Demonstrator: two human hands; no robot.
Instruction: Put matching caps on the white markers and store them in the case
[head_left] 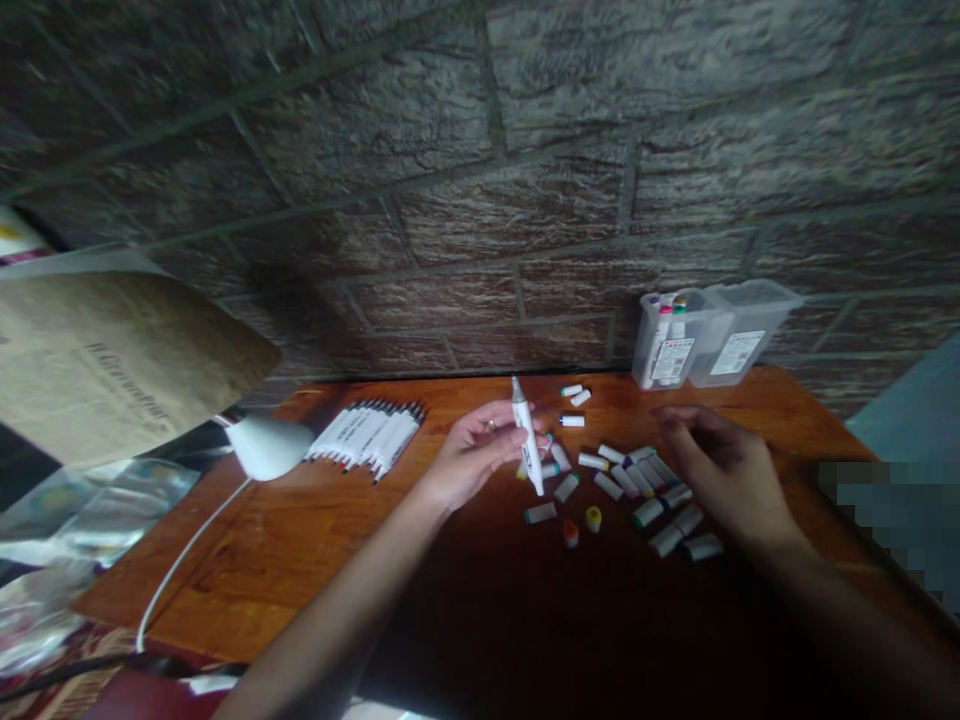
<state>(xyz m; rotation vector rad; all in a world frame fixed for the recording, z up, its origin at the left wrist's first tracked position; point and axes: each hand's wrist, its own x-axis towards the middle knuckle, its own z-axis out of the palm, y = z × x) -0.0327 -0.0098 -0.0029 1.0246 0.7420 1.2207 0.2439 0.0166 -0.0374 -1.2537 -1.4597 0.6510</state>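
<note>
My left hand [476,455] grips a white marker [527,440] between thumb and fingers. The marker stands nearly upright, tilted a little, with its grey tapered end at the top and no cap on that end. My right hand [724,475] hovers at the right above loose marker caps [643,475], its fingers curled toward the thumb; whatever may be between the fingertips is hidden. Several white caps with coloured ends lie scattered between and below the hands. An orange-ended cap [571,532] and a yellow-ended cap [593,518] stand nearest me.
A row of white markers [367,435] lies on the wooden table [322,550] at left. Beside it are a white lamp [266,447] with a cord and a brown paper bag [127,360]. A clear plastic case [724,335] holding several markers stands against the brick wall [465,250].
</note>
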